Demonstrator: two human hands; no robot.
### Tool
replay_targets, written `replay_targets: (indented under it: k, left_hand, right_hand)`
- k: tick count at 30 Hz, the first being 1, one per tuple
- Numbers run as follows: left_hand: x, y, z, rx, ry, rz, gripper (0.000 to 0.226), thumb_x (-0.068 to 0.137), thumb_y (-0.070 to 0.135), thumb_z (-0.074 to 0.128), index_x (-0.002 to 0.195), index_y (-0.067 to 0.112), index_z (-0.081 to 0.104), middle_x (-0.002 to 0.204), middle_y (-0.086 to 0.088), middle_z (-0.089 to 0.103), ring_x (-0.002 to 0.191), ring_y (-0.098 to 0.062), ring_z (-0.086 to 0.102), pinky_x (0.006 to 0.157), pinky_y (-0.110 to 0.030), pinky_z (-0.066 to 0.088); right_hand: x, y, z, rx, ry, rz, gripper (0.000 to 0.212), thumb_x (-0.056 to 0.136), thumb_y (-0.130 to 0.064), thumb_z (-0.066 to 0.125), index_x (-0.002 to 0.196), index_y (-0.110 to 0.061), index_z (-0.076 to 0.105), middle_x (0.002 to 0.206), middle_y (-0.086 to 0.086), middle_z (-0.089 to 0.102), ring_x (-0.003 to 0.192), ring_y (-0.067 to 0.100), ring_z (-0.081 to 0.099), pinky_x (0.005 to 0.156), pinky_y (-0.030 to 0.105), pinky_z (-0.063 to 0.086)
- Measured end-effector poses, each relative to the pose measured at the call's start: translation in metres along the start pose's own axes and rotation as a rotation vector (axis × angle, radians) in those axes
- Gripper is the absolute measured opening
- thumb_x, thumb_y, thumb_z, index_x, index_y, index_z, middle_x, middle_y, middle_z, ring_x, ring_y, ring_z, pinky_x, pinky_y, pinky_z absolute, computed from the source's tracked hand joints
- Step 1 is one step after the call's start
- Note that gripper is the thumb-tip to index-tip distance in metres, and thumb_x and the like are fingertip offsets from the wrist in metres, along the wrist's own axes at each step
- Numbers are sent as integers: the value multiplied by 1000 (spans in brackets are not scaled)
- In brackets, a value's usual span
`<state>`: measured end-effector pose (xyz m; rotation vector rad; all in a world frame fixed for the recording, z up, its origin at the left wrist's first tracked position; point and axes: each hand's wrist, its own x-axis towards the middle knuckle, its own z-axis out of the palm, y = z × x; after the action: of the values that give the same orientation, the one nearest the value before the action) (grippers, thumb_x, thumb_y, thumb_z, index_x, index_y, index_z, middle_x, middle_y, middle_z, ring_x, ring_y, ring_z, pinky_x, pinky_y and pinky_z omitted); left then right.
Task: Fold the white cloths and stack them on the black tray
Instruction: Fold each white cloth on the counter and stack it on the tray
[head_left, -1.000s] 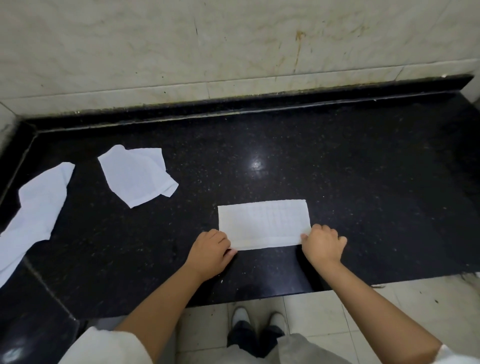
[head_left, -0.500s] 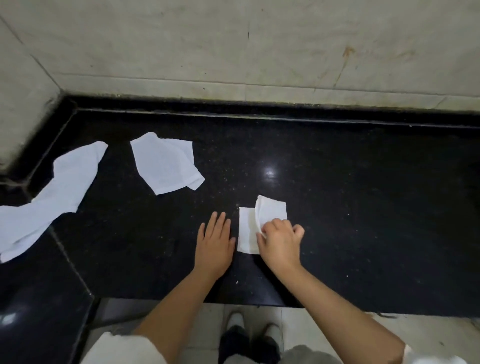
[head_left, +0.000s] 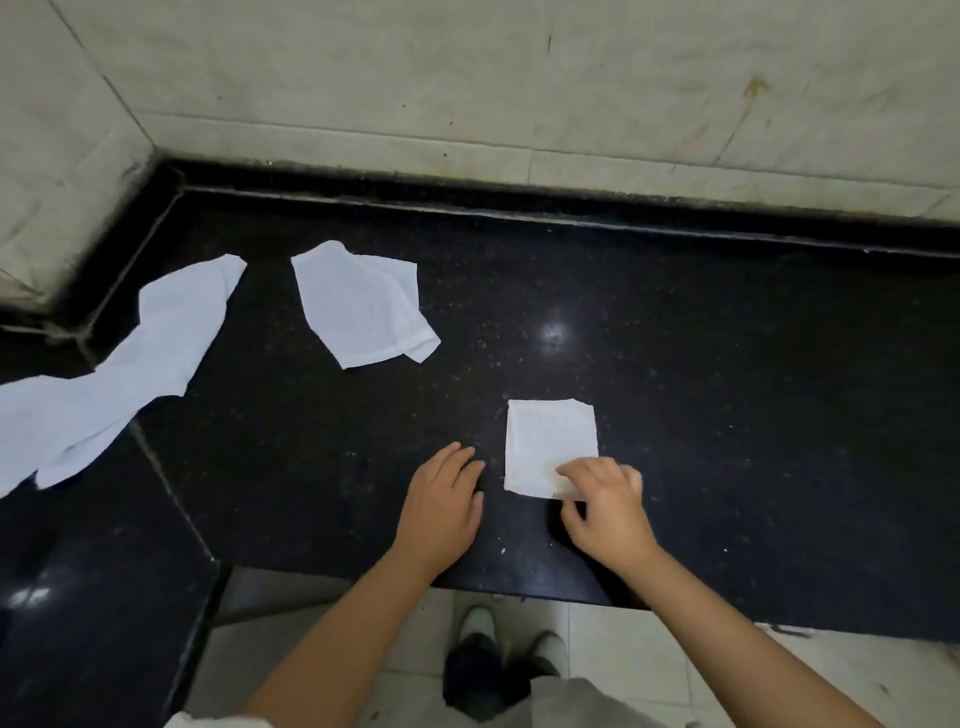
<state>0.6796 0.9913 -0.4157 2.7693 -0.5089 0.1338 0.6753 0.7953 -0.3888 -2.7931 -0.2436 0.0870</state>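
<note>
The white cloths are three here, and taking them by size against the folded square as landmark: the long crumpled cloth (head_left: 119, 364) lies far to its left where the tabletop (head_left: 727, 389) meets the side counter, the loosely bunched cloth (head_left: 363, 306) sits up and to the left of it, and the folded square (head_left: 550, 447) itself lies near the front edge. A second ago this smallest piece was a long strip held at both ends; half a second ago its right half was being carried over; now it rests as a flat, doubled square, so one cloth looks folded. The right hand (head_left: 605, 512) rests with bent fingers on the square's near right corner, apparently pressing or pinching it; a firm grip cannot be told through the blur. The left hand (head_left: 441, 512) lies just left of the square, fingers relaxed, holding nothing. No black tray shows, so stacking is not yet done, and two cloths likely remain to fold.
</note>
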Motion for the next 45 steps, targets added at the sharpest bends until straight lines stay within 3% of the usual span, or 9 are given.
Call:
replay_targets:
  k: [5,11,16,20,26,30,33,37,45]
  left_hand:
    - [31,32,10,31,-145,352,29,67,38,58,82,20,75,88,6,74,91,-10,65,84,-22,45]
    - [49,27,26,91,-263,367,41,43,55,82,61,21,69,65,9,65,59,-8,64,55,-14,50]
    - [54,41,23,166,-251,417,42,40,54,85,54,21,63,56,8,60,51,-10,60,54,-15,47]
    - [69,87,18,95,-140,503,14,68,26,62,57,18,64,57,3,60,65,-12,44,59,-22,32]
    - [113,264,6,-64,-182,763,27,80,29,44,74,18,68,70,1,62,71,-8,43,57,-17,39]
    - [129,425,19,-111,-359,876,40,96,38,35,118,13,57,111,-7,55,106,-22,48,88,-25,34]
    - [135,531,33,-179,-376,1020,61,84,49,23,106,9,63,97,-12,60,95,-28,55,77,-25,32]
    - [149,644,45,-206,-361,1161,58,82,45,27,94,5,67,87,-12,64,84,-27,59,75,-27,41]
    - [248,823,63,-245,-136,1238,44,82,42,39,87,10,68,79,-5,66,73,-22,65,65,-20,45]
  right_hand:
    - [-4,34,-2,-132,-174,-65,44,39,4,80,79,-13,70,79,3,71,61,22,67,49,30,55]
    - [19,46,-6,-177,-277,-248,13,59,-4,55,62,-9,66,62,3,64,51,18,60,42,23,51]
    - [21,50,-30,44,-335,-126,29,83,-5,46,105,-1,63,107,16,63,99,28,58,80,26,44]
    - [-10,86,-70,247,-265,17,26,82,-2,49,104,-3,65,102,14,62,95,25,56,71,18,34]
    - [-128,199,-163,441,54,276,29,78,-1,62,106,-10,63,91,-4,55,77,5,53,67,1,39]
    - [-227,291,-220,314,263,431,27,73,-8,71,100,-7,67,86,1,57,81,17,58,66,3,36]
    - [-295,358,-261,183,376,498,22,74,-14,65,91,-1,70,85,16,66,85,23,62,65,12,29]
    - [-364,436,-315,58,353,507,19,80,-15,61,89,-1,70,87,20,67,88,28,62,75,30,43]
    - [-389,599,-438,-124,372,491,28,83,-27,60,85,0,66,78,10,58,86,27,59,70,26,33]
